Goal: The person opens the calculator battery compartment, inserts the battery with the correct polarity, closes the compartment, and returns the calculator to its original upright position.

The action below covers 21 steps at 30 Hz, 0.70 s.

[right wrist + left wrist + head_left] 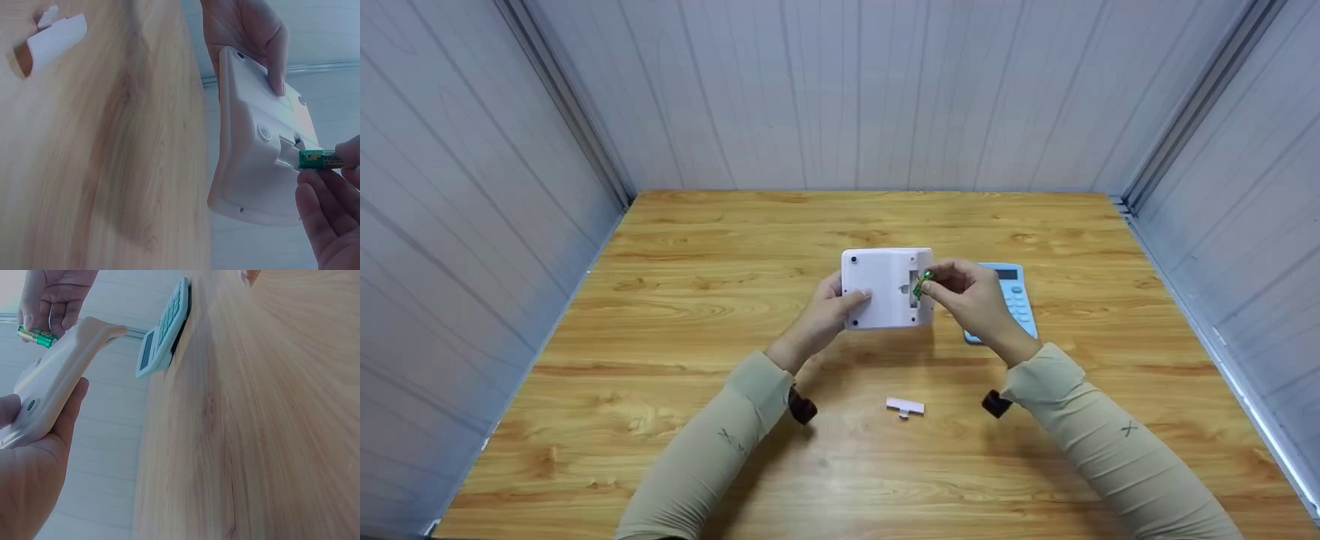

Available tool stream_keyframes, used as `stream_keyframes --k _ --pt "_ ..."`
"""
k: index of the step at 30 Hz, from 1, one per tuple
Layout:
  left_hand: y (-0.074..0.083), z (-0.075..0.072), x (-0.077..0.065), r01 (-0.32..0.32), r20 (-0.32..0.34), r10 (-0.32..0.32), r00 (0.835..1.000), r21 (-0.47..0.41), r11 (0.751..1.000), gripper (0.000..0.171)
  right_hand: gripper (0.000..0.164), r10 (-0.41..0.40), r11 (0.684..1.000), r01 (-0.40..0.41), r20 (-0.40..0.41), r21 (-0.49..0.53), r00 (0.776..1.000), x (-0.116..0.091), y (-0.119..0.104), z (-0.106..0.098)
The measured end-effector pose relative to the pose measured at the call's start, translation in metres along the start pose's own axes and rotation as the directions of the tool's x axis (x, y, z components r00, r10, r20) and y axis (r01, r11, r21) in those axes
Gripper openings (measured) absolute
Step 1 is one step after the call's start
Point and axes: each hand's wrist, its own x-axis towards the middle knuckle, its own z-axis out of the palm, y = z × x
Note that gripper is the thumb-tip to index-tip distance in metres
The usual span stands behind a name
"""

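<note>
A white calculator [883, 271] is held up off the table with its back turned to the head camera. My left hand [819, 322] grips its left end, thumb lying across the back and fingers underneath. Between thumb and fingertips, my right hand [981, 306] pinches a green battery [316, 159]. One end of the battery is right at the uncovered battery compartment [288, 153] in the calculator's back. On the table, nearer the person, lies a small white battery cover [905, 406] with a tab.
A light blue calculator [1017, 301] lies keys up on the wooden table [720, 270], partly behind the right hand and wrist. Panelled walls [825, 97] enclose the table at the back and both sides. A dark wrist camera [802, 408] sticks out below the left cuff.
</note>
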Motion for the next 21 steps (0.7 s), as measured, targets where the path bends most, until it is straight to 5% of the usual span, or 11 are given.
stream_keyframes --k 11,21 --pt "0.0037 0.0034 0.0008 0.001 0.008 -0.001 1.0 0.02 1.0 0.047 0.016 -0.054 0.995 0.052 -0.025 -0.08 0.998 0.0028 0.0014 0.002" --pt "0.0013 0.0041 0.0002 0.007 0.018 -0.007 1.0 0.025 1.0 0.047 0.012 -0.005 0.997 0.003 -0.028 -0.077 1.0 0.0031 0.0042 0.0029"
